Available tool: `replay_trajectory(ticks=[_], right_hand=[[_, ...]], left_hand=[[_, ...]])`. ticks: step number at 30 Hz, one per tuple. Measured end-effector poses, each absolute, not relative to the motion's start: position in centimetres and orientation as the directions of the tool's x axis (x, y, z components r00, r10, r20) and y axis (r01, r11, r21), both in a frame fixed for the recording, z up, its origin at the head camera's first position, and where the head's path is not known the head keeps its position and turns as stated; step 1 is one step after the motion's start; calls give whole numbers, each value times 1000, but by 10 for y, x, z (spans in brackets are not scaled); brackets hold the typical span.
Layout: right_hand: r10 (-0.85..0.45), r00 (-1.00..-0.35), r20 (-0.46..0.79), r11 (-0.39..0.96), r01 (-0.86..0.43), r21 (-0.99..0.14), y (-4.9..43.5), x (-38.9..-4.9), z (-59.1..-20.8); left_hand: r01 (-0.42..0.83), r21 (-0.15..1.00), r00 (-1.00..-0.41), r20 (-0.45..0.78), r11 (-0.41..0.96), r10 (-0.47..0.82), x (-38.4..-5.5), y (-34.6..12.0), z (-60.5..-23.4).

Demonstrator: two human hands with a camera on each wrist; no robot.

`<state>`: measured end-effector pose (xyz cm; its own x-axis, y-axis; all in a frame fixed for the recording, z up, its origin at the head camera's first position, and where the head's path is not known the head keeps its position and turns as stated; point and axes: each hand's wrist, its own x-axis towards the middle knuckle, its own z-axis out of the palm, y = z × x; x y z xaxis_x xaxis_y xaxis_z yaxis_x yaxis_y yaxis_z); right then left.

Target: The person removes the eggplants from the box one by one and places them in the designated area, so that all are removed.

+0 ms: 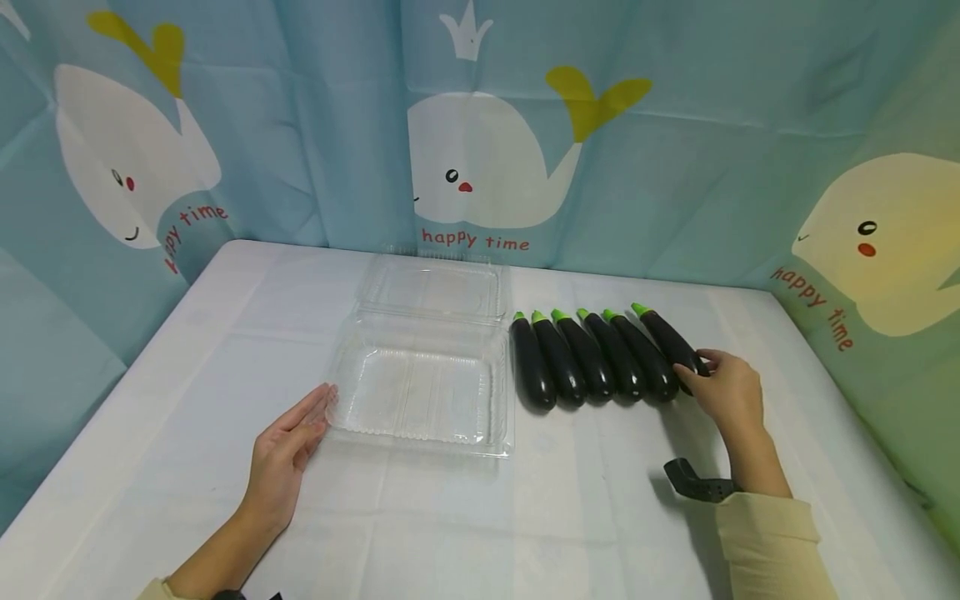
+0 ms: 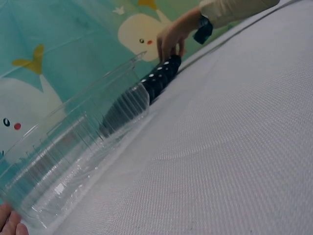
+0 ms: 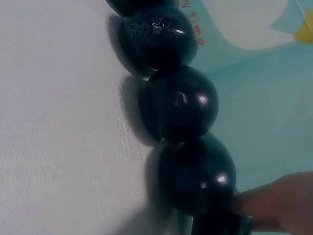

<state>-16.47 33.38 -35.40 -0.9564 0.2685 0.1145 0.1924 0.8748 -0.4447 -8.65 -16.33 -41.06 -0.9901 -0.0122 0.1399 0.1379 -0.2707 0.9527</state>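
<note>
My right hand (image 1: 727,387) pinches the rounded lower end of the rightmost eggplant (image 1: 670,337) between thumb and fingers. That eggplant's green stem points to the back. More dark eggplants (image 1: 577,358) lie side by side to its left, stems also toward the back; their round ends (image 3: 182,103) show large in the right wrist view. A clear plastic clamshell box (image 1: 420,396) lies with its lid (image 1: 435,287) folded back. At the box's left edge my left hand (image 1: 281,462) rests its extended fingers; in the left wrist view only fingertips (image 2: 11,220) appear.
All of this lies on a table with a white cloth (image 1: 450,533). A blue-green curtain (image 1: 337,125) with whale prints hangs behind and along the sides. A black wrist strap (image 1: 697,483) is on my right wrist. The leftmost eggplant lies close to the box's right edge.
</note>
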Motion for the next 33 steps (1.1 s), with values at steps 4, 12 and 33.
replay_trajectory(ticks=[4,12,33], right_hand=[[268,-958,101,868,195,-458,336,-165,-357],[270,-958,94,858,196,-475,337,-164,-360],[256,-965,54,860,202,-468,340,-164,-360]], left_hand=[[140,949,-990,143,-281,-10,-86,-163,-411],[151,948,-988,155,-279,-8,-85,-164,-413],[147,951,-989,147,-271,-17,-84,-163,-409]])
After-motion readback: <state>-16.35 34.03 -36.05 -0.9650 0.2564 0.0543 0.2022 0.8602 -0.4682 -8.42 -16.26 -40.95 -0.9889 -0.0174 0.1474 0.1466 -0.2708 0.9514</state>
